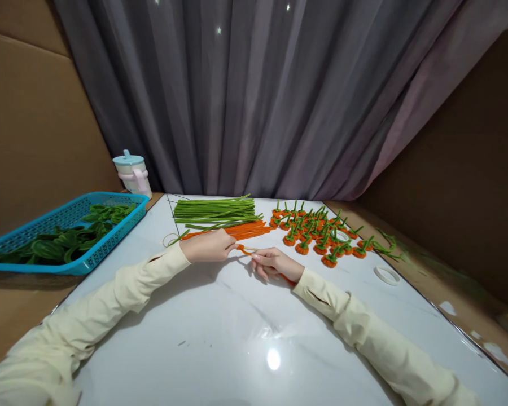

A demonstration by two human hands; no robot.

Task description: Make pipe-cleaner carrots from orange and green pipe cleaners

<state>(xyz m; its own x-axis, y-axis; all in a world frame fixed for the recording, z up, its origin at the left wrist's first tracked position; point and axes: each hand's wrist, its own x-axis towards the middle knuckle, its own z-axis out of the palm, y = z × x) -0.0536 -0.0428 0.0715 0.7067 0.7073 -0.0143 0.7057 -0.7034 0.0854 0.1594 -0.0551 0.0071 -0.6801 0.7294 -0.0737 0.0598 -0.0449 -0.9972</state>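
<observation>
My left hand and my right hand meet over the white table, both pinched on one orange pipe cleaner that is bent between them. Its tail runs under my right wrist. Just behind my left hand lies a bundle of straight orange pipe cleaners, and behind that a bundle of green pipe cleaners. To the right of my hands sit several small orange pumpkin shapes with green stems.
A blue plastic basket with green pipe-cleaner leaves stands at the left. A pale blue-lidded cup is behind it. A white ring and loose green stems lie at the right. A grey curtain hangs behind.
</observation>
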